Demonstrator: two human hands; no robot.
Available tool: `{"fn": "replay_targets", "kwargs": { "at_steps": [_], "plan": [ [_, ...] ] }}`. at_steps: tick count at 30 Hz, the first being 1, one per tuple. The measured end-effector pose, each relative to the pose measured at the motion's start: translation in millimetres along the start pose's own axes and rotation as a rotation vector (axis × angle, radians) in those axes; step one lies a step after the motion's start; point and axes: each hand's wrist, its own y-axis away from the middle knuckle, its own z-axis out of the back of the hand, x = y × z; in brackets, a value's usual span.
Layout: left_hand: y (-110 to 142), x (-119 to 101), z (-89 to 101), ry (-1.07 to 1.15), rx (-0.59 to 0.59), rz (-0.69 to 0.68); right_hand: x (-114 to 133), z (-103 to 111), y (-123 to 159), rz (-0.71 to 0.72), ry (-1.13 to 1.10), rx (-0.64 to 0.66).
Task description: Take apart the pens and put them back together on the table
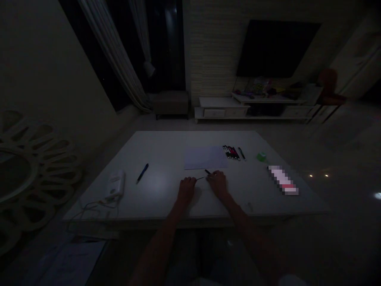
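Observation:
Both hands rest low over the white table's near half, in dim light. My left hand (pixel 187 189) is closed, its thumb and fingertips pinching one end of a thin dark rod (pixel 201 178) that looks like a pen refill. The rod's other end reaches my right hand (pixel 217 183), whose fingers are closed around a dark pen piece (pixel 207 171); its tip sticks out toward the upper left. How the rod meets that piece is hidden by the fingers. Just beyond the hands lies a sheet of white paper (pixel 204 158).
On the table (pixel 160 147) are a row of several pens (pixel 231 152), a separate pen (pixel 242 153), a green round item (pixel 261 156), a blurred-out phone-like object (pixel 282 180), a blue pen (pixel 142 173) and a white box (pixel 115 183) with cables (pixel 99 203).

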Motion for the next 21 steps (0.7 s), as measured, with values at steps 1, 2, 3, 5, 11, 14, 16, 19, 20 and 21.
{"fn": "replay_targets", "kwargs": {
  "at_steps": [1,2,3,5,11,14,16,19,20,21],
  "plan": [
    [0,0,0.8,-0.002,0.002,0.004,3,-1,-3,0.0,0.0,0.016],
    [0,0,1.7,-0.002,0.002,0.008,5,-1,-5,0.002,-0.008,0.029],
    [-1,-1,2.6,-0.001,0.003,0.011,6,-1,-6,0.005,-0.023,0.038],
    [-1,-2,4.3,0.001,0.005,0.012,5,2,-3,-0.019,-0.087,0.036],
    [-1,-4,9.3,-0.001,0.02,-0.032,4,12,11,-0.22,-0.56,0.095],
    [-1,-4,11.1,-0.008,0.032,-0.05,8,14,11,-0.178,-0.655,0.136],
    [-1,-4,11.7,-0.004,0.037,-0.059,11,13,9,-0.152,-0.666,0.161],
    [-1,-4,11.7,0.002,0.055,-0.06,12,9,7,-0.136,-0.644,0.174],
    [-1,-4,11.5,0.001,0.063,-0.057,13,8,7,-0.135,-0.637,0.174],
    [-1,-4,11.2,-0.002,0.067,-0.054,12,7,7,-0.136,-0.631,0.175]
  ]
}}
